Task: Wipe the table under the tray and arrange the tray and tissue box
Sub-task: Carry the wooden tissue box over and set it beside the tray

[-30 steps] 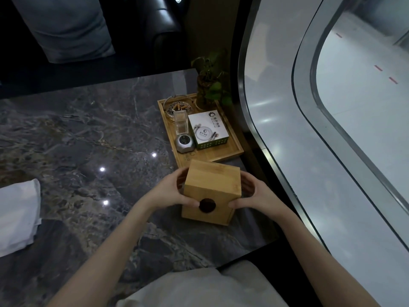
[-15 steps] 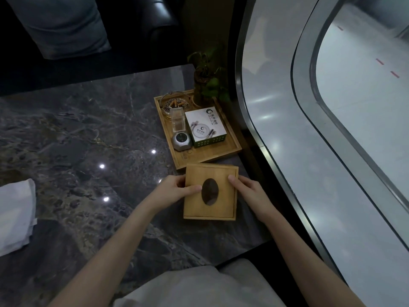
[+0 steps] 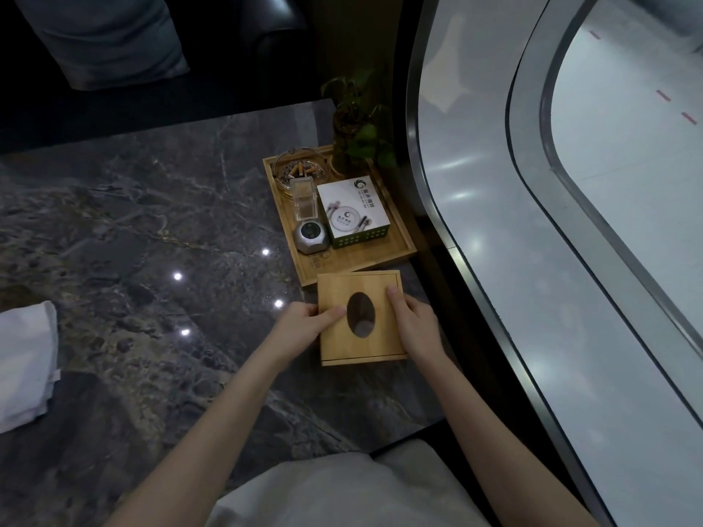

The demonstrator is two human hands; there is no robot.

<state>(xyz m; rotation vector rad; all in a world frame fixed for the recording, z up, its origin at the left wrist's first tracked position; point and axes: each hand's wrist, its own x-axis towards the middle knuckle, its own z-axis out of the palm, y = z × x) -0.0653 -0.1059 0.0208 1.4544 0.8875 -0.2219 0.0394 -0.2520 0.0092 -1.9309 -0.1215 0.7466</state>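
The wooden tissue box stands on the dark marble table with its oval hole facing up, right in front of the wooden tray. My left hand grips the box's left side, thumb on top. My right hand holds its right side, fingers lying over the top. The tray sits at the table's right edge. It carries a glass ashtray with cigarette butts, a clear holder, a small grey device, a white printed box and a potted plant.
A folded white cloth lies at the table's left edge. A curved glass railing runs along the right side, close to the tray. A dark sofa with a grey cushion stands behind the table. My lap shows at the bottom.
The tissue box was tilted with its hole toward me a second ago. It has been turned hole-up and set down flat in front of the tray, both hands staying on it.
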